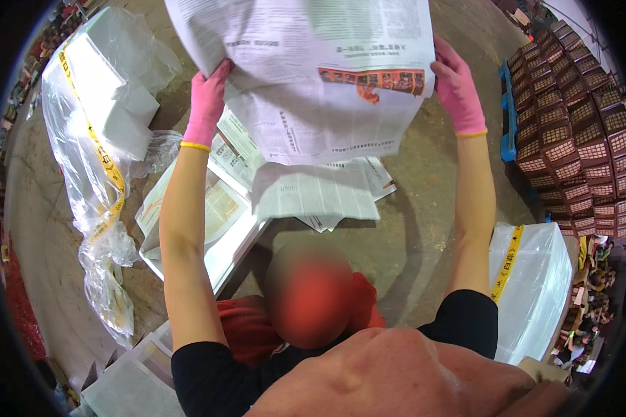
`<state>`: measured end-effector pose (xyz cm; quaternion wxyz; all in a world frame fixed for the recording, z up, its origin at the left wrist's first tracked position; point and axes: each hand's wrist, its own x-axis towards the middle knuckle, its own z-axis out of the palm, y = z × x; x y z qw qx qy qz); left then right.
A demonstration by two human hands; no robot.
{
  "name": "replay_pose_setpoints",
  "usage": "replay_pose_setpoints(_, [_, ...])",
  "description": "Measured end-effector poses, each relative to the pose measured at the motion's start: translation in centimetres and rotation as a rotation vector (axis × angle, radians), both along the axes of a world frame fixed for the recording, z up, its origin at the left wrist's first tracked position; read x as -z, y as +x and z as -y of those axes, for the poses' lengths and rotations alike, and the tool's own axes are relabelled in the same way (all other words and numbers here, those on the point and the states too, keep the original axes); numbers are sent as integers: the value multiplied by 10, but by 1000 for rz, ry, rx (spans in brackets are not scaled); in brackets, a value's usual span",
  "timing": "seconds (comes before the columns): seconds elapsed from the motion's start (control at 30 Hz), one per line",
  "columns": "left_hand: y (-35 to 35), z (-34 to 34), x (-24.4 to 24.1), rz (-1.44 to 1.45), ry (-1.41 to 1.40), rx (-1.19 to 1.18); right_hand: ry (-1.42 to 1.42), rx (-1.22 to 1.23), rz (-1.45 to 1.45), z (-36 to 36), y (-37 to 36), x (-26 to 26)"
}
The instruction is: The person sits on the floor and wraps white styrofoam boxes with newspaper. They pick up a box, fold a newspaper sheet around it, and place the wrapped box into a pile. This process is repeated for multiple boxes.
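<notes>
A large sheet of newspaper (318,94) is stretched out between my hands at the top of the view. My left hand (210,99), in a pink glove with a yellow cuff edge, pinches its left side. My right hand (456,88), gloved the same way, grips the right edge. More newspaper (315,190) lies below the held sheet, partly hidden by it. Beside my left forearm, newspaper sheets (224,195) line an open white box (235,255), which looks like foam.
White foam blocks under clear plastic film (104,172) with yellow printed tape lie on the left. A film-wrapped white stack (540,292) stands at the lower right. Stacked brown crates (574,130) rest on a blue pallet (508,112). A person in red is near, below centre.
</notes>
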<state>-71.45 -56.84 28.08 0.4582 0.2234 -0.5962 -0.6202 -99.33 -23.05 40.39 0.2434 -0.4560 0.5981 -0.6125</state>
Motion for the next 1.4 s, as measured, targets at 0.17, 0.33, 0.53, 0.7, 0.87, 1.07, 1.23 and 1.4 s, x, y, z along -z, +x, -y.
replay_pose_setpoints(0.17, [33,20,20,-41,-143,-11,87,60,-151,36,22,-20])
replay_pose_setpoints(0.33, [51,43,33,-304,230,123,76,71,-130,50,76,-14])
replay_pose_setpoints(0.53, [38,78,100,-93,-136,72,54,-178,-27,50,134,14])
replay_pose_setpoints(0.7, [29,74,117,-244,143,165,13,-364,319,59,148,7])
replay_pose_setpoints(0.87, [41,54,87,-319,449,96,112,59,-311,47,86,11])
replay_pose_setpoints(1.07, [72,72,51,39,320,412,-139,133,3,37,35,36])
replay_pose_setpoints(1.23, [66,53,22,187,247,455,97,268,-181,19,5,83])
replay_pose_setpoints(1.4, [56,55,20,251,211,368,66,279,-256,11,-10,110])
